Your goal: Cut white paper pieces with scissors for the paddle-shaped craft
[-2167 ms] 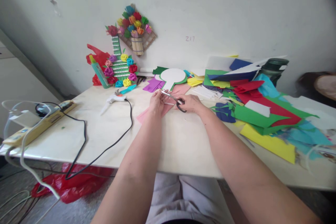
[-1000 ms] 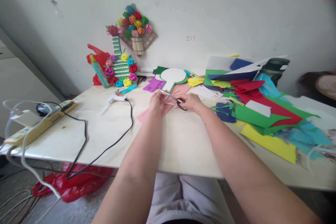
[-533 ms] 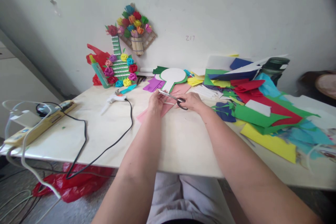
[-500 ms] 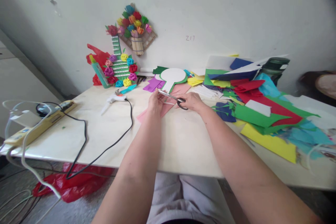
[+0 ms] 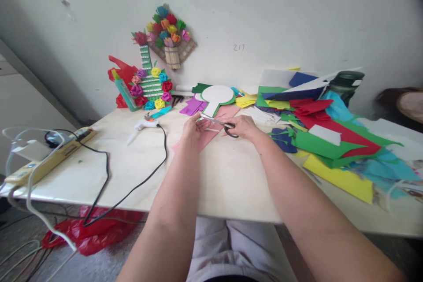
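Note:
Near the table's middle, my right hand [image 5: 244,127] is closed around the dark handles of a pair of scissors [image 5: 230,130]. Their metal blades point left, toward the fingers of my left hand [image 5: 193,128]. That hand is pinched on a small piece of white paper [image 5: 204,116] at the blade tips; its outline is partly hidden by the fingers. Under both hands lies pink paper [image 5: 209,140], with a thin white strip [image 5: 212,130] over it. Just beyond them rests a round white shape with a green border [image 5: 218,94] and a short stem.
Left of my hands are a white glue gun [image 5: 143,125] with a black cord and a power strip [image 5: 49,158]. Behind stand a glue bottle [image 5: 124,92] and a flower-trimmed guitar shape [image 5: 152,80]. Coloured sheets [image 5: 337,141] pile up at right, near a dark green bottle [image 5: 345,83].
My left hand and forearm have shifted very slightly left. The scissors stay at nearly the same spot, still against the white paper. Everything else is as before.

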`<state>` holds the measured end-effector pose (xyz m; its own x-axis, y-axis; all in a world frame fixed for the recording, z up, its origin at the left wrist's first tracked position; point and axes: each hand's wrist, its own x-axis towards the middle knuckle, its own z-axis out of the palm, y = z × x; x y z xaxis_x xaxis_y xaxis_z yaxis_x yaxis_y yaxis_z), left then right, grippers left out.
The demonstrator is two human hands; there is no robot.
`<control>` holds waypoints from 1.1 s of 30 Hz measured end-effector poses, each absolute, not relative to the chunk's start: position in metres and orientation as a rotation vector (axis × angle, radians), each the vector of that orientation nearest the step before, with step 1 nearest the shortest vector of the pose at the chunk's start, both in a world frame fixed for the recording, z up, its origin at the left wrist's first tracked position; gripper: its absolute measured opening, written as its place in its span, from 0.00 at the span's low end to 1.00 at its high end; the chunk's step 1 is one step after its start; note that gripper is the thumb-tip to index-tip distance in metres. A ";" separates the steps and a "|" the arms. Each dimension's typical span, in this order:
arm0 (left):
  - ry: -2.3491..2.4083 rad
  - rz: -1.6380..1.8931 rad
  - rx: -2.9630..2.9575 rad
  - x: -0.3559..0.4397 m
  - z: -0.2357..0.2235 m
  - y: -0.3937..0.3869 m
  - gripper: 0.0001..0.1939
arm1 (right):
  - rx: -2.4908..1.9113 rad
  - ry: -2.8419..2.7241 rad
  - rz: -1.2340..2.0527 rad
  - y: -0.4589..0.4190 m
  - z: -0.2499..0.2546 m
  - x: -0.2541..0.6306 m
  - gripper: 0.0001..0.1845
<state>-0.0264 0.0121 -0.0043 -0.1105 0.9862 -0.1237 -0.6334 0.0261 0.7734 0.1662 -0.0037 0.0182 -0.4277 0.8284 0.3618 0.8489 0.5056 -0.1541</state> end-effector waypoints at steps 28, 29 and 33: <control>0.759 1.471 0.467 -0.031 -0.006 0.017 0.06 | -1.448 -2.389 -0.106 -0.003 0.019 0.165 0.24; 0.758 1.469 0.463 -0.031 -0.006 0.017 0.06 | -1.450 -2.388 -0.106 -0.003 0.019 0.165 0.24; 0.767 1.462 0.433 -0.032 -0.005 0.017 0.06 | -1.451 -2.392 -0.094 -0.004 0.021 0.164 0.23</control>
<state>-0.0316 0.0174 -0.0050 -0.0625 0.9781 -0.1985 -0.7193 0.0937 0.6883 0.1641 -0.0038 0.0207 -0.4201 0.8491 0.3202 0.8716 0.4758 -0.1184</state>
